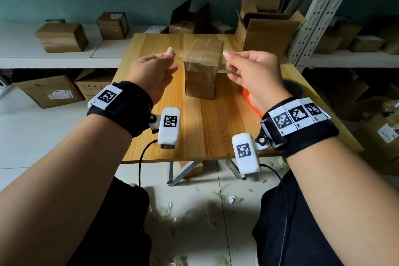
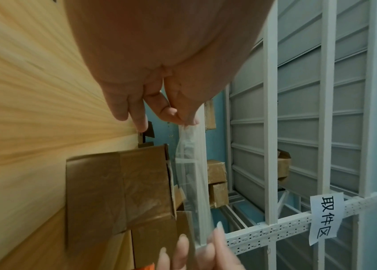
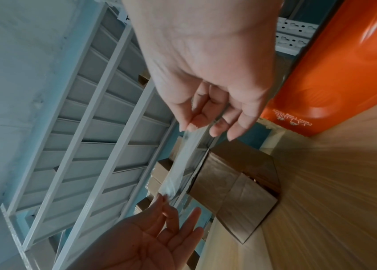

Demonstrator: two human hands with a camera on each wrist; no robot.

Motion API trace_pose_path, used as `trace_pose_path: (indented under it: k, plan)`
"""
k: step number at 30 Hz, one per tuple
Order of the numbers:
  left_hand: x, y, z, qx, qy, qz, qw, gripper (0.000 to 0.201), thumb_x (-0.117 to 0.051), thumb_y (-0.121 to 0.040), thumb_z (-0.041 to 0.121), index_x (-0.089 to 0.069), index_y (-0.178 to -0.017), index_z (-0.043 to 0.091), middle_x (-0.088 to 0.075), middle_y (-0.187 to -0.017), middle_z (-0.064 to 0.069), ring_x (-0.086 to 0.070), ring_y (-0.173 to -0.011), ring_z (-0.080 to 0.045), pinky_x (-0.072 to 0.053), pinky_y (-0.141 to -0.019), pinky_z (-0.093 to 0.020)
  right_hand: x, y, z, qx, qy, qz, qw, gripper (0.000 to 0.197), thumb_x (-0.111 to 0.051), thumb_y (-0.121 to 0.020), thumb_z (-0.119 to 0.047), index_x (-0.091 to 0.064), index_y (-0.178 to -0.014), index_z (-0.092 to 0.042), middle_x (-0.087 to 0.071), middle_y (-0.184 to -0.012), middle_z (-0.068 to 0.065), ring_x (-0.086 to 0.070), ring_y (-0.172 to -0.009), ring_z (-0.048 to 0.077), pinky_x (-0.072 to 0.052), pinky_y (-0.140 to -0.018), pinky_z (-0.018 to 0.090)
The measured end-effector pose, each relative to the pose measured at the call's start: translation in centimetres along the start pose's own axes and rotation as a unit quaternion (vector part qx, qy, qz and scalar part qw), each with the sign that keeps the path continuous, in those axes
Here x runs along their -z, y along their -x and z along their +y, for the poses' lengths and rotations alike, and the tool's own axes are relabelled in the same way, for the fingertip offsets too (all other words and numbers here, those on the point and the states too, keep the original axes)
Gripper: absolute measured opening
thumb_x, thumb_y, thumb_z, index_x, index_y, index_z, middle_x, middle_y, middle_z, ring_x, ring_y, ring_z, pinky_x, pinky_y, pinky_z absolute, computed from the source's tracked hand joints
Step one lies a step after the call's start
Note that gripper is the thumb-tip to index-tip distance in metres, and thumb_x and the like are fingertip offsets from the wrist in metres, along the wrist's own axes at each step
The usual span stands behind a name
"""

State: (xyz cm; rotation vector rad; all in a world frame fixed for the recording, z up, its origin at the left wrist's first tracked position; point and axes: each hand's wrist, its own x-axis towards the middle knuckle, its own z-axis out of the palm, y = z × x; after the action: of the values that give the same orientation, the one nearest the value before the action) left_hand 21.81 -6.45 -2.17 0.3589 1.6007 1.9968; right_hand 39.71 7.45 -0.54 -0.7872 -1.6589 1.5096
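A loose strip of clear packing tape is stretched between the left hand and right hand. Each hand's fingers pinch one end above the small, already partly taped brown cardboard box on the pale wooden surface. The strip is not yet stuck down and pressed.

Clear glossy plastic tape strip, matt brown cardboard box, smooth pale grained wood table.

Your box stands on the counter, tape dispenser just right of it. The tape strip spans above it; shelf boxes sit behind.
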Motion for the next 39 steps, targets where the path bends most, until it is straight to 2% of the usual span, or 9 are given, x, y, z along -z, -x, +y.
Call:
trace_pose_path:
  k: [4, 7, 16, 18, 21, 27, 33, 36, 39]
  plan:
    - [-0.1, -0.4, -0.2, 0.006, 0.017, -0.02, 1.0, 0.016, -0.071, -0.101, 0.025, -0.068, -0.112, 0.013, -0.073, -0.099, -0.003, -0.077, -0.106, -0.02, -0.059, -0.09, -0.032, -0.1, 0.0, -0.1, -0.042, -0.049, -0.005, 0.998, 0.016, -0.084, -0.091, -0.022, -0.076, -0.093, -0.009, -0.08, -0.092, 0.006, -0.079, -0.093, 0.016, -0.065, -0.09, 0.04]
    - [-0.1, -0.6, -0.3, 0.018, 0.043, -0.046, 0.998, 0.007, -0.067, -0.103, 0.019, -0.065, -0.105, 0.013, -0.07, -0.088, 0.001, -0.079, -0.099, -0.023, -0.062, -0.092, -0.04, -0.3, 0.1, 0.0, -0.073, -0.07, -0.01, 0.995, 0.016, -0.084, -0.091, -0.021, -0.073, -0.094, -0.009, -0.08, -0.094, 0.005, -0.08, -0.094, 0.019, -0.064, -0.093, 0.042]
    - [-0.6, 0.8, -0.3, 0.021, 0.051, -0.063, 0.997, 0.007, -0.066, -0.103, 0.015, -0.062, -0.1, 0.01, -0.068, -0.092, -0.002, -0.079, -0.098, -0.031, -0.064, -0.087, -0.047, 0.6, -0.2, 0.2, -0.108, -0.112, -0.002, 0.988, 0.019, -0.082, -0.092, -0.016, -0.072, -0.101, -0.002, -0.078, -0.088, 0.008, -0.08, -0.091, 0.026, -0.065, -0.089, 0.049]
    - [-0.6, 1.2, -0.5, 0.024, 0.049, -0.06, 0.997, 0.007, -0.067, -0.102, 0.014, -0.063, -0.098, 0.01, -0.068, -0.099, -0.005, -0.079, -0.099, -0.032, -0.064, -0.087, -0.049, 0.9, -0.2, 0.2, -0.111, -0.115, -0.003, 0.987, 0.024, -0.084, -0.09, -0.017, -0.072, -0.104, -0.001, -0.078, -0.087, 0.008, -0.08, -0.091, 0.028, -0.065, -0.089, 0.05]
    - [-0.5, 1.3, -0.7, 0.033, 0.05, -0.059, 0.996, 0.01, -0.07, -0.1, 0.014, -0.061, -0.095, 0.012, -0.068, -0.097, -0.005, -0.079, -0.099, -0.031, -0.065, -0.085, -0.049, 1.1, -0.2, 0.4, -0.114, -0.109, -0.006, 0.988, 0.031, -0.087, -0.088, -0.017, -0.072, -0.109, 0.0, -0.079, -0.088, 0.008, -0.08, -0.091, 0.029, -0.064, -0.089, 0.05]
    - [-0.8, 1.3, -1.3, 0.053, 0.051, -0.038, 0.997, 0.019, -0.072, -0.099, 0.011, -0.062, -0.115, 0.007, -0.073, -0.088, -0.002, -0.079, -0.097, -0.028, -0.065, -0.081, -0.044, 1.5, -0.2, 0.7, -0.128, -0.092, -0.013, 0.987, 0.034, -0.085, -0.09, -0.018, -0.073, -0.116, -0.001, -0.078, -0.094, 0.009, -0.081, -0.089, 0.028, -0.065, -0.087, 0.049]
    - [-1.0, 1.4, -1.4, 0.067, 0.038, -0.029, 0.997, 0.03, -0.077, -0.095, 0.018, -0.067, -0.121, 0.007, -0.07, -0.1, -0.003, -0.08, -0.096, -0.028, -0.063, -0.089, -0.045, 1.8, -0.2, 0.5, -0.135, -0.099, -0.013, 0.986, 0.034, -0.084, -0.091, -0.018, -0.071, -0.117, -0.001, -0.078, -0.094, 0.009, -0.08, -0.09, 0.029, -0.064, -0.09, 0.049]
    - [-1.0, 1.5, -1.3, 0.069, 0.032, -0.026, 0.997, 0.038, -0.078, -0.094, 0.021, -0.067, -0.128, 0.007, -0.072, -0.108, -0.004, -0.08, -0.096, -0.027, -0.063, -0.089, -0.043, 1.8, -0.2, 0.5, -0.136, -0.099, -0.015, 0.986, 0.034, -0.084, -0.091, -0.018, -0.07, -0.116, 0.0, -0.078, -0.094, 0.01, -0.08, -0.091, 0.03, -0.064, -0.09, 0.05]
    - [-1.1, 1.5, -1.2, 0.071, 0.027, -0.025, 0.997, 0.041, -0.079, -0.093, 0.022, -0.067, -0.13, 0.006, -0.072, -0.103, -0.003, -0.08, -0.094, -0.026, -0.063, -0.091, -0.044, 1.8, -0.2, 0.4, -0.139, -0.1, -0.015, 0.985, 0.034, -0.084, -0.091, -0.018, -0.069, -0.117, -0.002, -0.077, -0.096, 0.01, -0.08, -0.091, 0.03, -0.064, -0.089, 0.051]
